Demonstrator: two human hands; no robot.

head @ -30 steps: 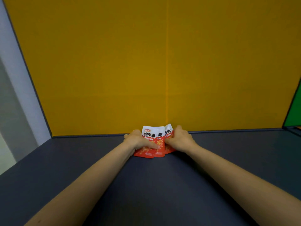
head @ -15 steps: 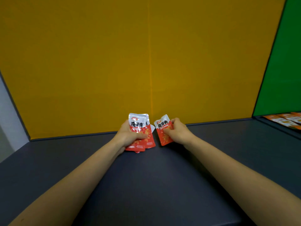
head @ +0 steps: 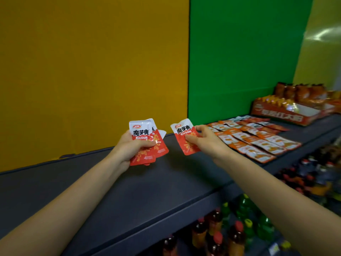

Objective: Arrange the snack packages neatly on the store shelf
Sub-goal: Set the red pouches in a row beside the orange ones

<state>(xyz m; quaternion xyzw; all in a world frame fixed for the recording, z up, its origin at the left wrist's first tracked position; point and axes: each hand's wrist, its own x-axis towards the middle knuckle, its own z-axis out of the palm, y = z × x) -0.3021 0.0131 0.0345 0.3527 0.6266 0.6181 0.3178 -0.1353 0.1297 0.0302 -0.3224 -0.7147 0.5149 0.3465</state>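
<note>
My left hand [head: 131, 146] grips a small stack of red-and-white snack packets [head: 145, 139], held upright above the dark shelf [head: 147, 191]. My right hand [head: 204, 141] pinches a single packet of the same kind [head: 185, 134] a little to the right, also lifted off the shelf. Rows of similar orange and white packets [head: 252, 139] lie flat on the shelf to the right of my right hand.
An orange display box [head: 284, 111] with bagged snacks stands at the shelf's far right. Behind the shelf are a yellow panel [head: 92, 71] and a green panel [head: 239, 61]. Bottles with red and green caps [head: 230, 231] fill the shelf below.
The hands parted: one packet went to my right hand while the stack stayed in my left. Both lifted off the shelf, and the view swung right, revealing the laid-out packets.
</note>
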